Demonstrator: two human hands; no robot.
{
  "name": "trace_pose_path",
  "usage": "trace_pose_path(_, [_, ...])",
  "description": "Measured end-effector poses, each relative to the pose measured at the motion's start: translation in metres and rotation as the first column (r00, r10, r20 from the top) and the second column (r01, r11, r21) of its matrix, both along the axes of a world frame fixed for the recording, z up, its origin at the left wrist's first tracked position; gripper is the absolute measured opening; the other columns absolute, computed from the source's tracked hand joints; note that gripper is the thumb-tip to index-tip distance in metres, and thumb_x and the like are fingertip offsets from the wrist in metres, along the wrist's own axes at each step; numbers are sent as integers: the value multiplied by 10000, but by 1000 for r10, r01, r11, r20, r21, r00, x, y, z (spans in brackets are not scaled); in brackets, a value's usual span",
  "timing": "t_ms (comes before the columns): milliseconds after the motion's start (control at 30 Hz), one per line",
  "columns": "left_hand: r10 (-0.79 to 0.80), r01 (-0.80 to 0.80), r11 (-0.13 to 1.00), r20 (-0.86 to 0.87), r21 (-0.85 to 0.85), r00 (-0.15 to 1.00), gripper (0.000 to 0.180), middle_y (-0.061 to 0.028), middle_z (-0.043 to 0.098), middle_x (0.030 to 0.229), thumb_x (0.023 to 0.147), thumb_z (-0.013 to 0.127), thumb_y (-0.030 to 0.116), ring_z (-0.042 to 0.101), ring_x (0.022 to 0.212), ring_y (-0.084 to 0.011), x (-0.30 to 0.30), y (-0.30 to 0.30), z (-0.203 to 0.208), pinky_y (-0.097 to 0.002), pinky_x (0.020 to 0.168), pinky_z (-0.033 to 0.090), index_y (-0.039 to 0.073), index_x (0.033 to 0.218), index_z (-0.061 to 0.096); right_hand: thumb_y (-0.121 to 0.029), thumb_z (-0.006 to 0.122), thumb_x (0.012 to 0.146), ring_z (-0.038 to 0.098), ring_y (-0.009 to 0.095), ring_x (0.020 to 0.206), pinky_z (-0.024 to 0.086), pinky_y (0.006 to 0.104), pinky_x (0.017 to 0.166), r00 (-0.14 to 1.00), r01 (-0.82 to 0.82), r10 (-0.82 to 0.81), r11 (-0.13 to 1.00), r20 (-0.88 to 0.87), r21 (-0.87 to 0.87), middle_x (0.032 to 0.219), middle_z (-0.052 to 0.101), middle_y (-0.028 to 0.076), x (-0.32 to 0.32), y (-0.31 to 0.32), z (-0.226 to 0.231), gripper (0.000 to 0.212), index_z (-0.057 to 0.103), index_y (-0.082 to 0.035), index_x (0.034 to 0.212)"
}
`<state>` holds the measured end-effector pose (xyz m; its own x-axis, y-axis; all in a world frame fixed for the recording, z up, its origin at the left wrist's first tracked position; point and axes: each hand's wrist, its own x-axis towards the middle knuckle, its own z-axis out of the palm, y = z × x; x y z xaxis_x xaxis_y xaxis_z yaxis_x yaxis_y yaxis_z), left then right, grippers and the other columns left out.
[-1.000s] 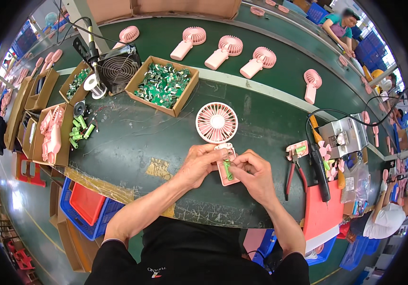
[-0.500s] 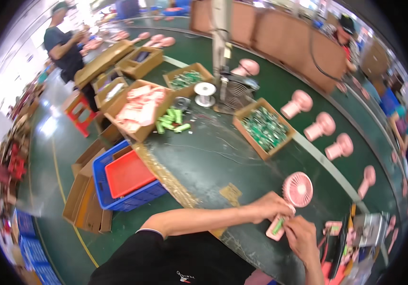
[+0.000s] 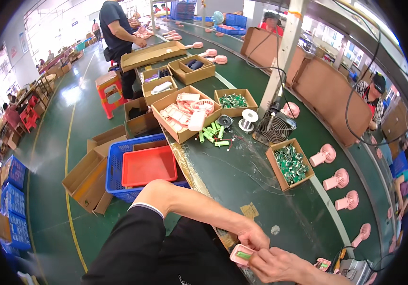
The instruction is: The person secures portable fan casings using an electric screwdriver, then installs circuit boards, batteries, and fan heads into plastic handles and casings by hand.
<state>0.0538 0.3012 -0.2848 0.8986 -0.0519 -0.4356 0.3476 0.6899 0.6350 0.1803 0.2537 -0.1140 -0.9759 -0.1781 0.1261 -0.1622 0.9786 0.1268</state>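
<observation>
Close to the table's front edge I hold a pink handheld fan handle [image 3: 238, 259], its hollow side up with a green battery [image 3: 243, 255] lying inside. My left hand [image 3: 254, 235] is closed at the handle's far side, fingers curled down. My right hand [image 3: 278, 266] is closed over its right end, fingertips beside the battery. Both hands hide the rest of the fan, and its round head does not show.
Across the table stand a box of green circuit boards [image 3: 288, 164], loose green batteries [image 3: 213, 133], a solder spool [image 3: 248, 119] and a box of pink casings [image 3: 185, 114]. Pink fans [image 3: 340, 178] line the right side. A red tray [image 3: 149, 166] sits left, in a blue crate.
My view has tilted up and swung right. The fan has come nearer the table's front edge and turned, its handle now pointing left; its round head has gone out of sight.
</observation>
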Motion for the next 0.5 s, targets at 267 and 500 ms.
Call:
trace_pose_path(267, [521, -531, 826, 100, 188, 847, 202, -131, 686, 760, 818, 683, 140, 685, 658, -201, -128, -12, 40, -310, 568, 574, -61, 800, 671, -124, 692, 663, 580, 186, 666, 470, 331, 525, 995, -6, -16, 977, -102, -213, 765, 529, 27, -87, 57, 2, 230, 621, -63, 873])
trace_pose_path(500, [982, -987, 145, 135, -72, 135, 323, -242, 686, 911, 912, 628, 146, 716, 794, -333, -249, -106, 28, -447, 722, 611, -132, 1076, 629, -88, 680, 778, 608, 327, 732, 498, 424, 621, 946, 231, -264, 956, -189, -180, 817, 584, 137, -282, 187, -16, 206, 616, -18, 961])
